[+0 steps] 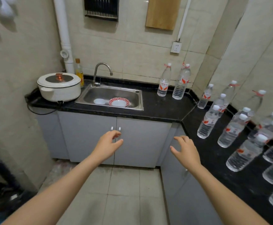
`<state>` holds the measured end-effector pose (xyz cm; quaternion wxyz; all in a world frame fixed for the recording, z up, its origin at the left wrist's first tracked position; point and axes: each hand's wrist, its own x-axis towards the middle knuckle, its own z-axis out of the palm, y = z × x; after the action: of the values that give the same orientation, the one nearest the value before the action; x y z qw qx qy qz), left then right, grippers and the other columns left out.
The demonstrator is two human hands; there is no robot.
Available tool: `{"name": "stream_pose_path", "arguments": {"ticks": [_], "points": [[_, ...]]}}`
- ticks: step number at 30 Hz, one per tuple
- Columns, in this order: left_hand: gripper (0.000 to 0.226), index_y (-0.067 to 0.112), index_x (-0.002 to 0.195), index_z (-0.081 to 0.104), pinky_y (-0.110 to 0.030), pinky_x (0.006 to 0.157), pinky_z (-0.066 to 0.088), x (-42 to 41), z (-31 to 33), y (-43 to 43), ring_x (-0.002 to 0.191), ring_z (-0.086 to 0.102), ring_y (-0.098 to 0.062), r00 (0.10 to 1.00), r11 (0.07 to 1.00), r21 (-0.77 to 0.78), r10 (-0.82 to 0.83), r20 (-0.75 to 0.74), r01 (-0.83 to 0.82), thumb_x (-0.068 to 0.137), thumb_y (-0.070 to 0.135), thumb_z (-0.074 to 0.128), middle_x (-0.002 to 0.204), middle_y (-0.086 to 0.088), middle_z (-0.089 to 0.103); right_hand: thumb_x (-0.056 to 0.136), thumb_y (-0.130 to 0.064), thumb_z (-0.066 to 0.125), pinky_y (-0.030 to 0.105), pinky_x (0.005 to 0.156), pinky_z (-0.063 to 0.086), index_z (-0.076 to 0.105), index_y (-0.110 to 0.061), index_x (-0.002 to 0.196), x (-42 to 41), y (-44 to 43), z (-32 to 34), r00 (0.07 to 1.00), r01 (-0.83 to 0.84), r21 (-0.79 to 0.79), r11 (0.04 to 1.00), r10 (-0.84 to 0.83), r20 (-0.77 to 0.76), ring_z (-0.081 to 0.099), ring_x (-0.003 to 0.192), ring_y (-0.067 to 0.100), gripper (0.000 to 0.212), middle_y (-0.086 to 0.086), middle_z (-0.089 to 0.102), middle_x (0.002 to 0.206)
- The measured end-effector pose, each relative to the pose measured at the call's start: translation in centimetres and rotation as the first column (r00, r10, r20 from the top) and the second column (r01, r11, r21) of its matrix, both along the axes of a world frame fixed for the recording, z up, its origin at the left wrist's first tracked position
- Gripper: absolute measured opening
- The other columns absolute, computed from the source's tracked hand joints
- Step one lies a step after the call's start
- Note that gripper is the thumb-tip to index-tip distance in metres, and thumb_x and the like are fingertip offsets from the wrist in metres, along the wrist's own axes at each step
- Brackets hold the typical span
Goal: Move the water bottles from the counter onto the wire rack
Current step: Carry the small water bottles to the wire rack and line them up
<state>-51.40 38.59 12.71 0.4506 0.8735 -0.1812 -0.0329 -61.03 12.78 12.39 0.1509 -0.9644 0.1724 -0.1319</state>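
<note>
Head view looks down at a black L-shaped counter (156, 109) in a kitchen corner. The water bottles (208, 122) all stand upright on it: two bottles (164, 83) near the back edge, to the right of the steel sink (106, 92), and many more along the right wing of the counter, close together. The left hand (108, 143) hangs in front of the grey cupboard doors (90, 135), fingers loosely curved and a little apart, holding nothing. The right hand (186, 149) is near the inner corner of the counter, fingers spread, also holding nothing, and it does not touch any bottle. A white lidded pot (59, 90) sits at the left end of the counter, and a red-rimmed bowl (119, 102) lies in the sink.
</note>
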Motion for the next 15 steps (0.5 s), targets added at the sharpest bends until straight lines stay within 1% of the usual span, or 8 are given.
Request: {"name": "stream_pose_path", "arguments": {"ticks": [3,6,8,13,15], "points": [[0.032,0.005,0.120,0.056,-0.018,0.089,0.033,5.5,-0.6,-0.6,0.114,0.051,-0.018,0.999,0.999,-0.017,-0.032,0.006,0.032,0.090,0.015,0.056,0.125,-0.010,0.056,0.088,-0.028,0.057,0.034,0.098,0.038,0.048,-0.012,0.131,3.6,0.0,-0.4,0.999,0.042,-0.023,0.999,-0.042,0.008,0.042,0.122,0.023,0.047,0.007,0.047,0.132],[0.031,0.005,0.120,0.056,-0.019,0.089,0.034,10.9,0.1,-2.0,0.115,0.052,-0.019,0.991,0.990,-0.035,-0.132,0.024,0.133,0.090,0.015,0.056,0.124,-0.010,0.057,0.087,-0.027,0.059,0.038,0.096,0.041,0.050,-0.011,0.129,6.9,-0.5,0.1,0.987,0.156,0.002,0.988,-0.156,0.049,0.044,0.120,0.025,0.046,0.008,0.048,0.130],[0.031,0.004,0.118,0.058,-0.019,0.090,0.034,14.1,0.9,-2.8,0.114,0.053,-0.021,0.981,0.982,-0.038,-0.184,0.054,0.186,0.088,0.013,0.058,0.122,-0.011,0.058,0.087,-0.028,0.059,0.038,0.095,0.042,0.051,-0.011,0.128,8.5,-0.9,0.8,0.973,0.224,0.000,0.975,-0.223,0.064,0.046,0.118,0.026,0.045,0.008,0.050,0.128],[0.027,0.004,0.113,0.062,-0.026,0.093,0.040,20.0,2.5,-5.2,0.109,0.058,-0.023,0.962,0.958,-0.098,-0.263,0.076,0.270,0.086,0.011,0.061,0.117,-0.011,0.063,0.087,-0.026,0.060,0.031,0.093,0.040,0.051,-0.010,0.128,10.2,-1.0,1.5,0.923,0.372,0.018,0.928,-0.372,0.097,0.045,0.118,0.022,0.045,0.006,0.051,0.127],[0.027,0.003,0.112,0.061,-0.026,0.092,0.039,21.1,1.8,-6.5,0.108,0.058,-0.024,0.953,0.947,-0.106,-0.300,0.053,0.304,0.086,0.010,0.060,0.115,-0.012,0.063,0.087,-0.027,0.059,0.032,0.093,0.040,0.051,-0.011,0.129,9.7,-1.0,0.9,0.896,0.440,0.033,0.898,-0.441,0.053,0.044,0.118,0.022,0.046,0.006,0.050,0.129]]}}
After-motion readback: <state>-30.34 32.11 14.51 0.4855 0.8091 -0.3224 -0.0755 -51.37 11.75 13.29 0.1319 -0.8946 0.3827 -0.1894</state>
